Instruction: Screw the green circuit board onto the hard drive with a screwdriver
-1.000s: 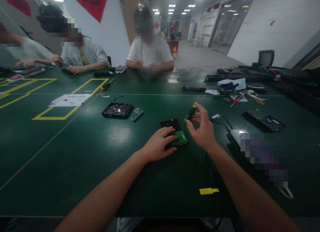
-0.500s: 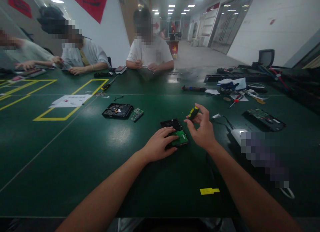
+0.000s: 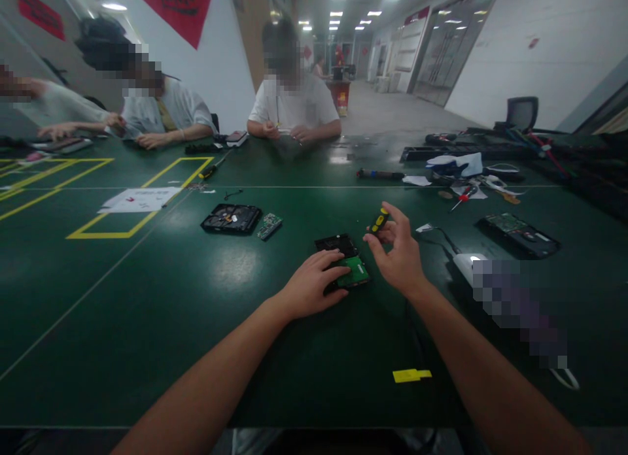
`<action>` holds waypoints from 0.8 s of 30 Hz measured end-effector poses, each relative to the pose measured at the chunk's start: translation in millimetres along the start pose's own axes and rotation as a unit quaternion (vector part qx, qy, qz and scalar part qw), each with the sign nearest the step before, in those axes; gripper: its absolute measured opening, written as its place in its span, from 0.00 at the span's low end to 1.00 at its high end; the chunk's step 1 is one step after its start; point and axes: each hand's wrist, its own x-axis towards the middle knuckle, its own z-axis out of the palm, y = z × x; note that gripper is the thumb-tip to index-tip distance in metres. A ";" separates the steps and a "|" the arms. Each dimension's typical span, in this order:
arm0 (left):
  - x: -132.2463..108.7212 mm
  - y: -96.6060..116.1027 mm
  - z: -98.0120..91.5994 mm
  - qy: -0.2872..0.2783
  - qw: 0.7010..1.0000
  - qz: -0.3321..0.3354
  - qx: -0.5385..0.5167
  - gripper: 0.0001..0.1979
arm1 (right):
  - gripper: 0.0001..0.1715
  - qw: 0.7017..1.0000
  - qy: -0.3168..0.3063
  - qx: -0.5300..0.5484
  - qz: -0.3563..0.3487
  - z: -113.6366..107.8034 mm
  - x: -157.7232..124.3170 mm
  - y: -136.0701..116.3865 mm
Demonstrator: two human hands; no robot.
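Your left hand (image 3: 311,285) lies flat, palm down, pressing the hard drive (image 3: 343,259) to the green table (image 3: 147,298); your right hand (image 3: 398,252) hovers beside it, fingers curled, pinching a screwdriver (image 3: 378,220) upright.

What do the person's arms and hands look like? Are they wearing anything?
Both are bare. The left arm and right arm show no sleeves right down to the picture's lower edge. The left hand and right hand wear no gloves, and no watch, bracelet or ring shows, though the picture is too soft to rule out a thin ring.
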 end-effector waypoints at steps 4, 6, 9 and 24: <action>0.0 -0.4 0.5 0.002 1.000 -0.001 -0.001 0.24 | 0.42 1.000 -0.010 0.013 0.004 0.9 -0.5 0.8; -0.1 -0.8 0.8 0.004 1.000 0.001 -0.004 0.24 | 0.42 1.000 -0.001 0.002 0.000 1.4 -0.1 1.3; -0.2 -1.0 1.1 0.000 1.000 0.001 -0.003 0.25 | 0.41 1.000 0.013 -0.019 -0.011 1.4 0.9 1.9; -0.8 -2.4 2.5 0.004 1.000 0.000 -0.003 0.24 | 0.43 1.000 -0.004 0.011 0.009 0.6 0.8 0.4</action>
